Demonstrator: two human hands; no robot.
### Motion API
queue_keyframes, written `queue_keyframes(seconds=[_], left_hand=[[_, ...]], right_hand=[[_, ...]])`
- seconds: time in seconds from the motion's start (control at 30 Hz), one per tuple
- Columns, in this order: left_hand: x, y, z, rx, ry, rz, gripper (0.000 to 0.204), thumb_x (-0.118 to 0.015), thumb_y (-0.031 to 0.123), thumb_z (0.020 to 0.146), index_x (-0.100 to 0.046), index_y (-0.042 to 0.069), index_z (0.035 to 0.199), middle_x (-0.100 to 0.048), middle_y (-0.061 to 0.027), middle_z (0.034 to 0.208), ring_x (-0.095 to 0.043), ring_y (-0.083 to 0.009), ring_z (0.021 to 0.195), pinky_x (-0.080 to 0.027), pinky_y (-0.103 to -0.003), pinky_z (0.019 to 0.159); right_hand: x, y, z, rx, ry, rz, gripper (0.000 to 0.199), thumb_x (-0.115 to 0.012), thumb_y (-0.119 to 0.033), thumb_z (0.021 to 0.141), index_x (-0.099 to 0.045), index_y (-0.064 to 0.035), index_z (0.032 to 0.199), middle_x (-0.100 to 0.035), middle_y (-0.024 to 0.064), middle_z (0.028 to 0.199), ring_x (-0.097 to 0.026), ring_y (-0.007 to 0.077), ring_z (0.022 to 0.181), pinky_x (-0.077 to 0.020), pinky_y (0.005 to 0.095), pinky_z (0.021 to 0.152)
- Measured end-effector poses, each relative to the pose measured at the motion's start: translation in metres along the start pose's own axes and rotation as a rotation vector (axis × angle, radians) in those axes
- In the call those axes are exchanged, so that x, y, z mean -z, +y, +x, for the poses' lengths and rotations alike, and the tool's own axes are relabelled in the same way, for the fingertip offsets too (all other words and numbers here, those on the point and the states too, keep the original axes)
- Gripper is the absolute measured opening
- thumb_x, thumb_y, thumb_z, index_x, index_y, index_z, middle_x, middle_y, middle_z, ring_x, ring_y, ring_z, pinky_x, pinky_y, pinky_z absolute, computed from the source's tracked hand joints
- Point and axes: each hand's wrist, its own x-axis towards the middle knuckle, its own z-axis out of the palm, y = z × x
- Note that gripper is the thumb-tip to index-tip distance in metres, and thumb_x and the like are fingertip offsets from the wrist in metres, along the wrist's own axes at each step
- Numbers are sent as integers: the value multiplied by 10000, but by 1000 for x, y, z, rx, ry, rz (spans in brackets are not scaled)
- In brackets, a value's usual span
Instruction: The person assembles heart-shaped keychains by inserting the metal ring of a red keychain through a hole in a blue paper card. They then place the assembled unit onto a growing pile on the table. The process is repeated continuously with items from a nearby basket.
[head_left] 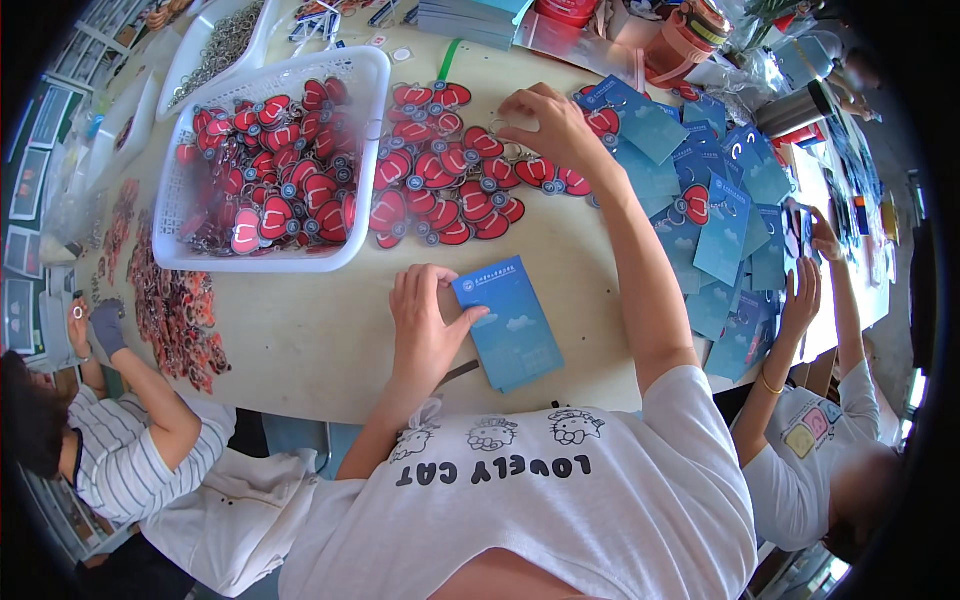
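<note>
My left hand (425,318) grips a blue card (512,325) with clouds on it, thumb on its face and fingers at the left edge. A second edge shows at its lower end, so it may be more than one card. Farther off, my right hand (550,122) hovers over a spread of red keychains (440,205) with metal rings, fingers curved and apart from the thumb. Nothing is clearly visible between them. Just left of that spread stands a white plastic basket (372,130), heaped with more red keychains (275,165).
At right lies a heap of blue cards (722,235), some bearing keychains. A tray of metal rings (222,45) sits far left, a stack of cards (470,22) at the back. A metal bottle (795,110) stands far right. One person works on each side.
</note>
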Motion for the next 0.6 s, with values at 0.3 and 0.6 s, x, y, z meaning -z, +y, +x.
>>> queue_keyframes(seconds=[0.3, 0.6], left_hand=[[16, -11, 4, 303, -15, -669, 310, -732, 64, 826, -512, 11, 1037, -680, -52, 930, -587, -71, 793, -442, -206, 699], [26, 8, 7, 182, 140, -781, 169, -702, 119, 854, -653, -1, 962, -660, -60, 1052, -548, -141, 1019, -390, -320, 923]], right_hand=[[22, -17, 2, -192, -88, 446, 171, -694, -146, 854, -713, -8, 954, -712, 83, 841, -667, 125, 777, -521, 265, 705], [88, -68, -30, -176, -78, 844, 203, -724, -127, 851, -693, 20, 989, -705, 46, 852, -650, 93, 788, -517, 237, 725]])
